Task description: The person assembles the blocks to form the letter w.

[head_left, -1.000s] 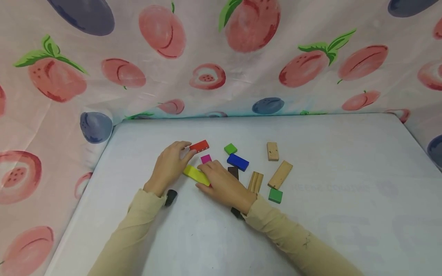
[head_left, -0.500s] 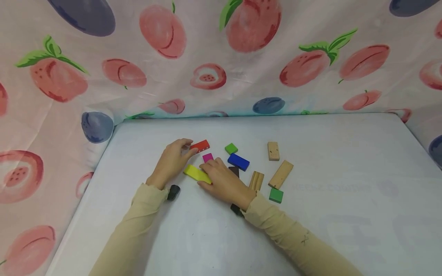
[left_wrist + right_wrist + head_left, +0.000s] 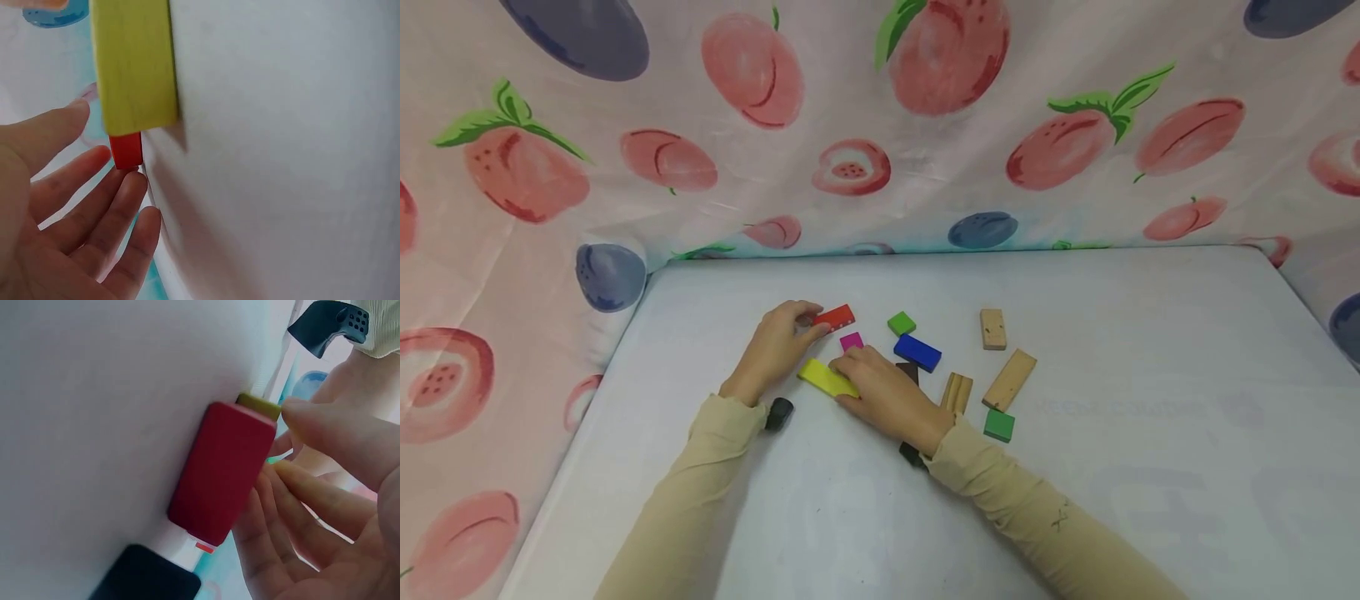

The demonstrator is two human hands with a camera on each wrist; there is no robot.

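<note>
My left hand (image 3: 773, 346) is at the left end of a red block with white dots (image 3: 837, 317), thumb in front and index finger behind. In the left wrist view its fingers lie loosely bent at the red block's end (image 3: 127, 152), the thumb a little off it. My right hand (image 3: 891, 396) pinches the right part of a yellow block (image 3: 820, 377), thumb on the near side, fingers on the far side. In the right wrist view a dark red block (image 3: 222, 472) partly covers the yellow block's end (image 3: 259, 406); my hand hides that dark red block in the head view.
A magenta block (image 3: 851, 342), a lime green block (image 3: 901, 323), a blue block (image 3: 917, 352) and a black block (image 3: 908, 371) lie around my right hand. Farther right are plain wooden blocks (image 3: 1010, 379) and a dark green block (image 3: 999, 425). A fruit-print cloth (image 3: 925, 167) borders the white table.
My left hand has shifted slightly away from me and right along the red block. The right hand has moved slightly, its thumb higher against the yellow block. The other blocks have stayed put.
</note>
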